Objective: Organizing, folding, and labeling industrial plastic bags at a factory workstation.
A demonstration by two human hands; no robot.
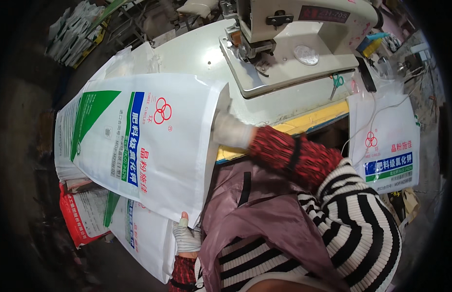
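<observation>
A large white printed sack point(182, 126) with a green triangle, a blue band and red rings lies flat across the left side of the sewing table. At its near corner my left hand point(188, 237), in a pale glove with the thumb tip bare, pinches the edge. My right hand point(231, 130), also in a pale glove, is at the sack's right edge, smeared by motion, with its fingers hidden. Beyond it stands a cream industrial sewing machine point(294, 44) on its base plate. More white sacks point(153, 233) hang below the top one.
Teal-handled scissors point(336, 83) and a dark flat object point(365, 74) lie right of the machine. Yellow trim point(308, 119) runs along the table's front edge. Another white sack point(386, 141) hangs at the right. A red-and-white sack point(85, 214) is at lower left; stacked sacks point(76, 34) stand far left.
</observation>
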